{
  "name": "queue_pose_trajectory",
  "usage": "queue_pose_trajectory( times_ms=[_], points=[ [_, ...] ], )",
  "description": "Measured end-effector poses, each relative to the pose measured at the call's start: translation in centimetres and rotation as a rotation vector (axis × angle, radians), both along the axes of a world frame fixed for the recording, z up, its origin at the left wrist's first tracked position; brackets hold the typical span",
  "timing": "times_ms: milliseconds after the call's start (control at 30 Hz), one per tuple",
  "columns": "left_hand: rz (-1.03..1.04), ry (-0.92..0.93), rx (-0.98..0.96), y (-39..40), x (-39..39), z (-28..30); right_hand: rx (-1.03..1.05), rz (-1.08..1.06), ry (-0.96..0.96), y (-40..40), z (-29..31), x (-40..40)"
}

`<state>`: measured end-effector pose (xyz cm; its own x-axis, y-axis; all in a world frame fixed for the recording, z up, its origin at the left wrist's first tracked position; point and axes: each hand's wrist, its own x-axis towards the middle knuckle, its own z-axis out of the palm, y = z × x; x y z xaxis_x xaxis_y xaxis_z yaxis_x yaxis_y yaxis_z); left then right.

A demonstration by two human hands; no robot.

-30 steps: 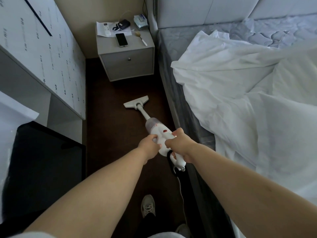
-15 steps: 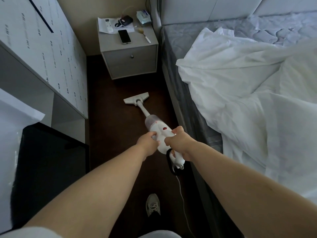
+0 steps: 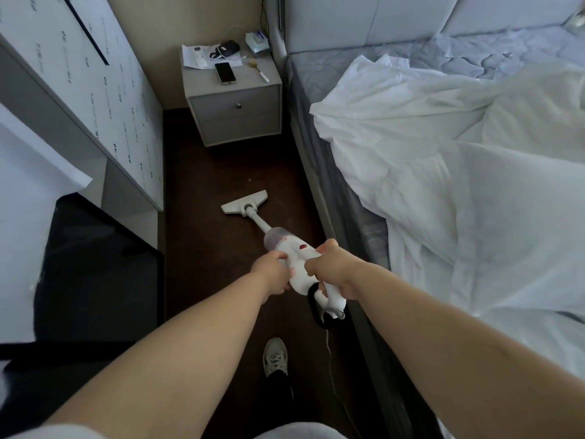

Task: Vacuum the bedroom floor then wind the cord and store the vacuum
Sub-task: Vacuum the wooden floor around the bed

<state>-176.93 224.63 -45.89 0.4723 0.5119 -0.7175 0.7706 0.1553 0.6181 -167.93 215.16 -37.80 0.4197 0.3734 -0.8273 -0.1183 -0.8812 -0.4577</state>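
Both of your hands are forming the grip on the vacuum (image 3: 296, 258): your left hand (image 3: 273, 274) is wrapping its fingers round the white body, and your right hand (image 3: 335, 272) is clenching the handle just behind it. You are holding one vacuum, slanting down over the dark floor (image 3: 205, 280) in the aisle between the bed (image 3: 348, 191) on the right and the cabinet (image 3: 95, 99) on the left.

Nearest you, the cord (image 3: 330, 359) is trailing down from the handle beside your one visible shoe (image 3: 276, 356); you are risking stepping on it or snagging it under the bed frame as you move, which could jerk the handle. Farther out, the single floor head (image 3: 244, 202) is resting flat on the floor, and a long push is likely to knock it into the nightstand (image 3: 235, 122) at the far end. Its worktop is carrying one phone (image 3: 225, 72), one remote (image 3: 199, 57), one dark pouch (image 3: 226, 47), one small brush (image 3: 258, 68) and one wipes pack (image 3: 257, 42), any of which could be jolted off. On the right, the white sheet (image 3: 443, 153) is hanging over the bed edge, and suction could be pulling it in if you are steering too close.
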Motion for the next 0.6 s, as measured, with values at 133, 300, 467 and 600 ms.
queue_pose_trajectory(
  times_ms=[133,300,467,600],
  points=[
    [0.006,-0.009,-0.002,-5.8,-2.8,0.4,0.004,-0.007,-0.009,-5.6,0.2,-2.8],
    [-0.005,-0.020,-0.002,-11.4,-5.8,0.8,0.001,-0.010,-0.026,-10.9,0.5,-5.6],
    [-0.020,-0.027,-0.003,-14.8,-7.5,1.8,0.014,-0.016,-0.015,-14.7,2.1,-7.4],
    [-0.064,-0.024,0.011,-16.4,-8.5,2.2,-0.021,-0.006,-0.042,-16.0,2.5,-8.3]
  ],
)
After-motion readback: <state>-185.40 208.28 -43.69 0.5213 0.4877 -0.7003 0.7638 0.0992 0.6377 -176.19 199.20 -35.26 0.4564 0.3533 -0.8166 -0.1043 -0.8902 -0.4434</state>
